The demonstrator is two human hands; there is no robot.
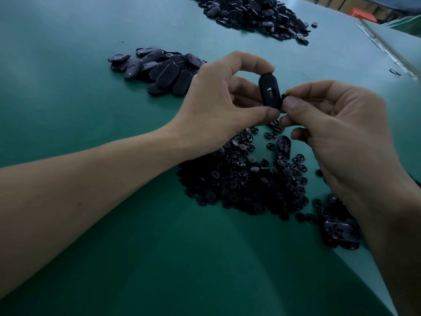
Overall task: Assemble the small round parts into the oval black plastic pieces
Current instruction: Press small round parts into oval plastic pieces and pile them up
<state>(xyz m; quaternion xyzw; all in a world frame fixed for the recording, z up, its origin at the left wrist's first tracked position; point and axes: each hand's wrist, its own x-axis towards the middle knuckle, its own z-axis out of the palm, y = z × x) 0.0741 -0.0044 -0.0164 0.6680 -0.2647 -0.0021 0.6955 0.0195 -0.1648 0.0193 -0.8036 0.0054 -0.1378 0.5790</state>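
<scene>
My left hand (pixel 218 96) pinches an oval black plastic piece (pixel 270 91) upright between thumb and forefinger, above the green table. Its slotted inner side faces me. My right hand (pixel 335 124) pinches a small round part (pixel 284 96) at its fingertips, right against the oval piece's right edge. Whether the part sits in the slot I cannot tell. A heap of small round parts (pixel 246 176) lies on the table below both hands.
A cluster of oval pieces (pixel 157 69) lies to the left behind my left hand. A large pile of oval pieces (pixel 252 14) sits at the far end. A few more oval pieces (pixel 339 229) lie under my right wrist. The green table (pixel 91 258) edge runs along the right.
</scene>
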